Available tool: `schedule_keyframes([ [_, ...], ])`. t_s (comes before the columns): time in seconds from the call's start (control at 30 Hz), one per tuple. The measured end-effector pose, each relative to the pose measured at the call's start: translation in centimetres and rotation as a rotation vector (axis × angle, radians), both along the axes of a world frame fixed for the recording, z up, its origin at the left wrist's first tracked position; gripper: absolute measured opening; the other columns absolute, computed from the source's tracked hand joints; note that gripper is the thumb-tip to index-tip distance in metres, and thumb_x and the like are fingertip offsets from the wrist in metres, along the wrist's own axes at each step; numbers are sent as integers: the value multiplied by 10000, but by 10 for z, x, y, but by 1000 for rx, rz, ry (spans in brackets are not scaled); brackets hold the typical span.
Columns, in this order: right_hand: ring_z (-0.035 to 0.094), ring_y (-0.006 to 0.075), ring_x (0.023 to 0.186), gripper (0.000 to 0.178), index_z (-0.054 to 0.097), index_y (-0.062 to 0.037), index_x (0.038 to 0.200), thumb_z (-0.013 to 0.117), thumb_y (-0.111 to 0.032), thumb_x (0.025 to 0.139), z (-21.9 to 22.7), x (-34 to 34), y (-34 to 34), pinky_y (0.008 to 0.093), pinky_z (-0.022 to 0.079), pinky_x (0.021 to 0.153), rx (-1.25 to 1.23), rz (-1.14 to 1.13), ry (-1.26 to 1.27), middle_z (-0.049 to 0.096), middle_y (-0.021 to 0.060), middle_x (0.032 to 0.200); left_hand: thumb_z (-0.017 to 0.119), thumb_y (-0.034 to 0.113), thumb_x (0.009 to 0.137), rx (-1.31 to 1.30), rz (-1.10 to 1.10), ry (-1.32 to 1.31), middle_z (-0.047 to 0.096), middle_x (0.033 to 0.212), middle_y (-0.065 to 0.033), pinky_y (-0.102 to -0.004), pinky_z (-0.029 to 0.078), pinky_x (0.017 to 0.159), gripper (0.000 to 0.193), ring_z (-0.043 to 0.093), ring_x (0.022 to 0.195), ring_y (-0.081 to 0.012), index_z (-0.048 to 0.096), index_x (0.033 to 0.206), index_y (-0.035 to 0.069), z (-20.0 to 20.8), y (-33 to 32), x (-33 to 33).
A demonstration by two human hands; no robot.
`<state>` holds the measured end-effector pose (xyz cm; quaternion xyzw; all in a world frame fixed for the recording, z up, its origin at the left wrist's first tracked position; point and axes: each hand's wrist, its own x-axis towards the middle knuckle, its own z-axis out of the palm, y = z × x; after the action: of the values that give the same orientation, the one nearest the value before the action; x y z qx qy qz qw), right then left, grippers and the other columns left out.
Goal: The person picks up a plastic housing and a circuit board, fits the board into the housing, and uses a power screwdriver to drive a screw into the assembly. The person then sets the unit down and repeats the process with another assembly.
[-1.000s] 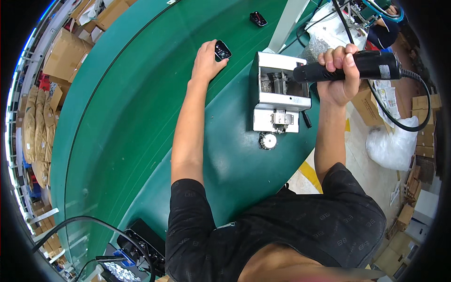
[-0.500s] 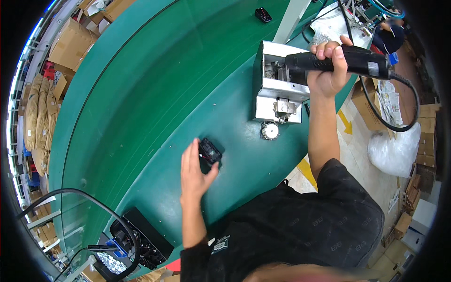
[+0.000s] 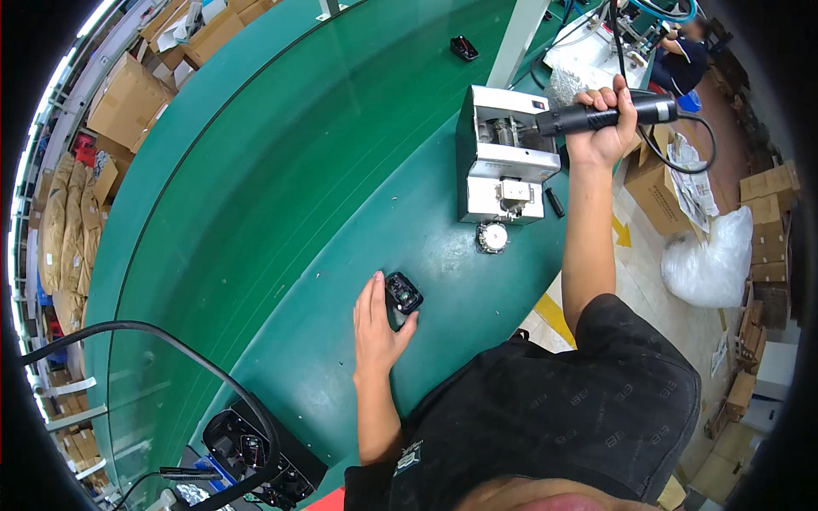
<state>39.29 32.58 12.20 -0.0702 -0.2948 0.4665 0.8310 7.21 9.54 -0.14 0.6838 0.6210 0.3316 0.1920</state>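
My right hand (image 3: pixel 601 128) is wrapped round a black corded electric screwdriver (image 3: pixel 575 120), held sideways. Its tip end reaches the opening of a silver box-shaped screw feeder (image 3: pixel 513 157); whether the tip touches a screw, I cannot tell. On the green worktop, my left hand (image 3: pixel 375 334) grips a small black plastic housing (image 3: pixel 404 292) between thumb and fingers. The housing's inner side faces up and shows small parts; its left edge is hidden by the fingers. A round white-faced part (image 3: pixel 492 238) sits against the feeder's near side.
A green conveyor belt (image 3: pixel 256 170) curves along the left, carrying another black housing (image 3: pixel 464 48) at its far end. Near the lower left stands a black bin (image 3: pixel 290 451) of parts, with a thick black cable (image 3: pixel 170 334) arching over it. A co-worker (image 3: pixel 684 60) sits at far right.
My right hand has drawn the screwdriver slightly back, so more of the feeder's opening shows. My left hand has moved right with the black housing, which now lies with its inside up.
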Motion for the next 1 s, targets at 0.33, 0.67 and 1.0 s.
schedule_keyframes([
  [0.33,474,95,642,212,510,-83,1052,593,-176,881,8,-11,-5,313,422,717,-16,18,-87,484,-22,708,827,106,620,-12,-26,5,511,1295,-163,-412,406,1000,927,492,1179,-331,352,1413,36,-4,7,-2],
  [0.67,455,89,657,166,593,-51,1006,586,-155,877,14,7,-22,289,407,723,-9,221,-22,477,-30,709,830,67,605,-18,-17,-23,531,1295,-135,-400,412,1001,967,500,1180,-307,326,1430,52,-2,6,-1],
  [1.0,460,110,676,247,520,-69,1117,546,-170,893,5,-22,-73,317,402,728,35,212,-296,481,-1,734,831,118,619,-23,-8,-29,520,1285,-164,-411,402,1000,916,497,1169,-330,369,1405,35,-3,3,-3],
])
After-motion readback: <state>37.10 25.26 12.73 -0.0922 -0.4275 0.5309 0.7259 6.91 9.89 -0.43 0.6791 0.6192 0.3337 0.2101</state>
